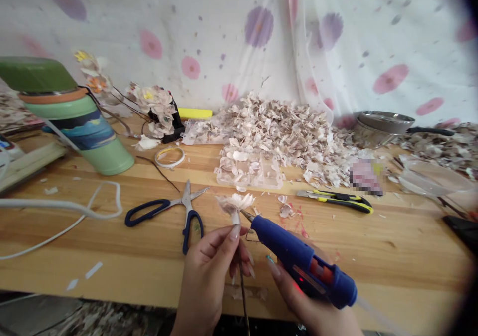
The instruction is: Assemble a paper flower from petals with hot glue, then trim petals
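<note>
My left hand [220, 261] pinches the dark thin stem just under a pale handmade flower [234, 204], which stands upright above my fingertips. In my right hand [295, 296] is a blue hot glue gun [287, 244], a small red light glowing on its side. Its metal nozzle points left and meets or nearly meets the underside of the petals. A glue stick trails from its rear. Left of my hands lie open scissors [185, 201] with dark blue handles. To the right rests a yellow and black utility knife [339, 199], its blade partly out.
A heap of pale petals [284, 132] covers the back, behind a clear compartment box [248, 174]. A green flask [82, 122] and finished flowers [159, 104] stand at left, near a tape roll [170, 157] and a white cable [59, 204]. Metal bowls [384, 124] sit back right.
</note>
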A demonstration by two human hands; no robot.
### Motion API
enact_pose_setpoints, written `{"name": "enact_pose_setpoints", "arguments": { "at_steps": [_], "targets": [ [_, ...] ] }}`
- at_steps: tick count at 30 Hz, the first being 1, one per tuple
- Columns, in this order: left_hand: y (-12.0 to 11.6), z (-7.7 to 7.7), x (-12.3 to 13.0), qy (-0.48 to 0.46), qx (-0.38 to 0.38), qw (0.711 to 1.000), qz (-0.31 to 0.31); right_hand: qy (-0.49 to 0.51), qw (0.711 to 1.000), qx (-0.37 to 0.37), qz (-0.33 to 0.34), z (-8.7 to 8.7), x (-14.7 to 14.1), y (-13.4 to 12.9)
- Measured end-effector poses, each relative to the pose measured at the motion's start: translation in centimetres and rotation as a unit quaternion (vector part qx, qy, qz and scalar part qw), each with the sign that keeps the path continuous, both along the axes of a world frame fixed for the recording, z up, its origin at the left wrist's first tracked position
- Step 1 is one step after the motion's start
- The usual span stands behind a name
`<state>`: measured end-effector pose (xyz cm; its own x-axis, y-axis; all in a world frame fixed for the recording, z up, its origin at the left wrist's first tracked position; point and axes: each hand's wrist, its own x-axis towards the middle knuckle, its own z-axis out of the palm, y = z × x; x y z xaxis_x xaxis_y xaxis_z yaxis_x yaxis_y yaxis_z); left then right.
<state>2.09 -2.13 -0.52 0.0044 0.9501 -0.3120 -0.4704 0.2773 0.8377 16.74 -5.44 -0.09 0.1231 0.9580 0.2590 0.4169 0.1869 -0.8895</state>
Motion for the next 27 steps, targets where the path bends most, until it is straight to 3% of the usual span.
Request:
{"name": "enact_pose_setpoints", "arguments": {
  "at_steps": [2,5,9,12,16,20,23,27],
  "targets": [
    [0.0,0.0,-0.1,0.001,-0.001,1.000,0.005,0.069,0.995,-0.046,-0.048,0.2,0.1,-0.3],
    [0.1,-0.3,-0.6,0.003,0.011,1.000,0.017,0.205,0.967,-0.124,-0.090,1.0,0.2,-0.5],
    [0.1,-0.4,-1.7,0.012,0.011,0.999,0.038,0.335,0.931,-0.142,0.025,3.0,0.2,1.1],
    [-0.3,0.1,-2.6,0.013,0.009,0.998,0.064,0.364,0.912,-0.162,0.096,4.3,0.0,3.2],
    [-1.4,1.4,-3.8,-0.003,0.030,0.996,0.081,0.246,0.936,-0.194,0.158,5.2,-0.8,6.4],
    [-3.2,2.2,-4.5,-0.021,0.051,0.998,0.040,0.062,0.962,-0.150,0.219,5.0,-3.0,10.7],
    [-4.1,2.4,-4.6,-0.036,0.054,0.998,0.005,0.013,0.974,-0.119,0.193,4.5,-5.9,15.0],
    [-4.3,2.5,-4.8,-0.028,0.054,0.998,0.028,-0.001,0.981,-0.137,0.134,3.8,-10.7,20.3]
  ]
}}
